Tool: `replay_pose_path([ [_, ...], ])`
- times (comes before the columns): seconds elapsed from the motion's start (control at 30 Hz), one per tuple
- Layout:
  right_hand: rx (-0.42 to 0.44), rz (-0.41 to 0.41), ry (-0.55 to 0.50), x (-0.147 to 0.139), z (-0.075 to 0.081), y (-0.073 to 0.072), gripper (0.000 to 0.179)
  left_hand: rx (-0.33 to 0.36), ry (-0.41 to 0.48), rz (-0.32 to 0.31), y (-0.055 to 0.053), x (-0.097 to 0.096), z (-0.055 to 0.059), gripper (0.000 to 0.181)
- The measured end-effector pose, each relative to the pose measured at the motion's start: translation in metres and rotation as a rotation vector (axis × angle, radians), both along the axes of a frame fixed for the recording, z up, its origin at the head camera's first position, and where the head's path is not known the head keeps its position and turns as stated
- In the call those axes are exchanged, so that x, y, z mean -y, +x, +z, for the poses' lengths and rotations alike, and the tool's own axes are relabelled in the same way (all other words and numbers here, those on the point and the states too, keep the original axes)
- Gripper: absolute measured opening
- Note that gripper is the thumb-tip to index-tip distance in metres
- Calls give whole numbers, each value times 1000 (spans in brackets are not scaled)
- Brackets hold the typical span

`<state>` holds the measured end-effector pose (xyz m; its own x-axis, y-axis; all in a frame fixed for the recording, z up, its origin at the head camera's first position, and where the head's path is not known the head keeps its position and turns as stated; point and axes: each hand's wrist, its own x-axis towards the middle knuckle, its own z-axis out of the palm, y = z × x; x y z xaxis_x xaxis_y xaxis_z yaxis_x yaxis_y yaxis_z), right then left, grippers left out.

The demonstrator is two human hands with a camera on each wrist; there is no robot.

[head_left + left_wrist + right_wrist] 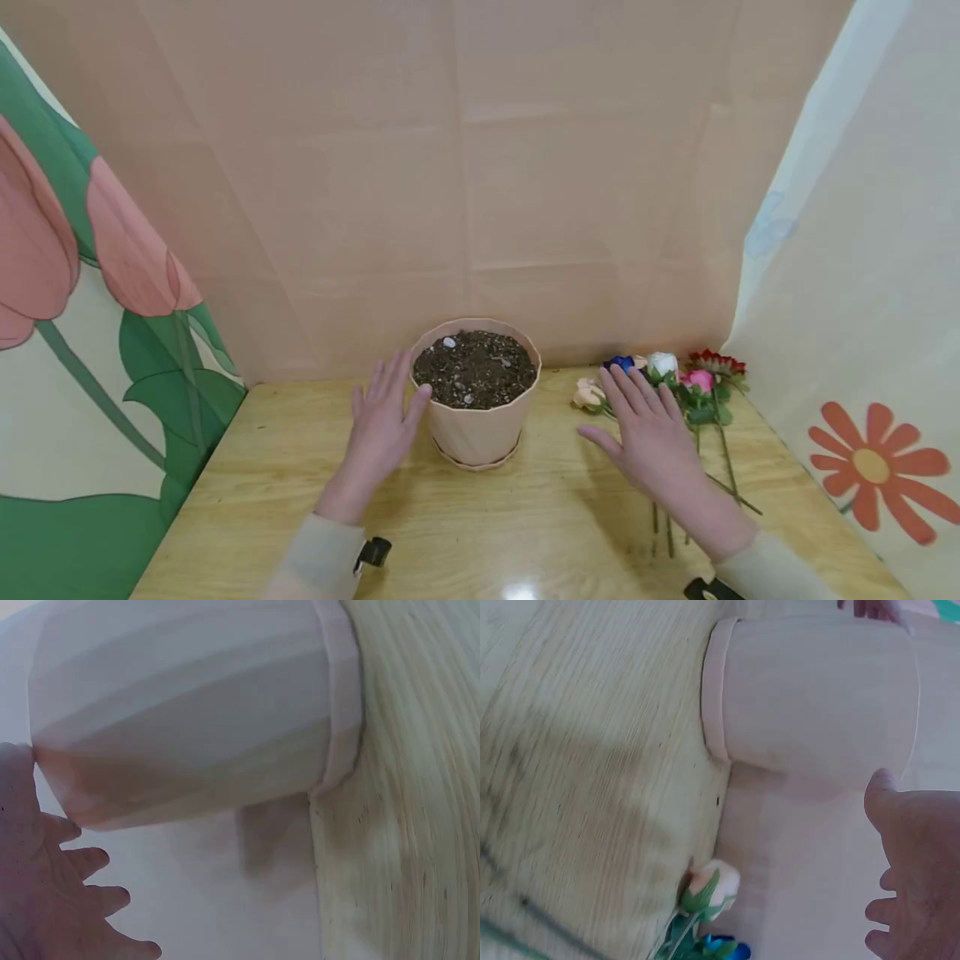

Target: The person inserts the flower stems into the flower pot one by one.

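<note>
A pale pink flowerpot (480, 433) filled with dark soil (474, 369) stands upright on a saucer (477, 463). Just left of it my left hand (381, 429) is held with straight fingers, the thumb overlapping the rim in the head view. My right hand (651, 442) is spread out to the right of the pot, palm down and holding nothing. It overlaps a bunch of flowers on long stems: a blue one (621, 364), a white one (663, 364), a pink one (701, 381), a dark red one (717, 362) and a cream rose (589, 393).
The wooden table (480, 533) meets a plain pinkish backdrop (465, 183) right behind the pot. A panel with painted tulips (142, 242) borders the left side, and one with an orange flower (870, 465) the right. Flower stems (670, 533) reach toward the front edge.
</note>
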<state>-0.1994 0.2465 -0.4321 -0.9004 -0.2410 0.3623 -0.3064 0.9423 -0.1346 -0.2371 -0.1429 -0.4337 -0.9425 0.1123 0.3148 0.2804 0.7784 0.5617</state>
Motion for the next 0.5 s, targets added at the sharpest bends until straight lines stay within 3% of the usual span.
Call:
replay_pose_path([
  [0.27,26,-44,-8,-24,-6,1,98,15,228,-54,-11,-13,-3,77],
  [0.5,-5,-76,-4,-45,-12,2,99,34,410,-28,-15,-22,-8,74],
])
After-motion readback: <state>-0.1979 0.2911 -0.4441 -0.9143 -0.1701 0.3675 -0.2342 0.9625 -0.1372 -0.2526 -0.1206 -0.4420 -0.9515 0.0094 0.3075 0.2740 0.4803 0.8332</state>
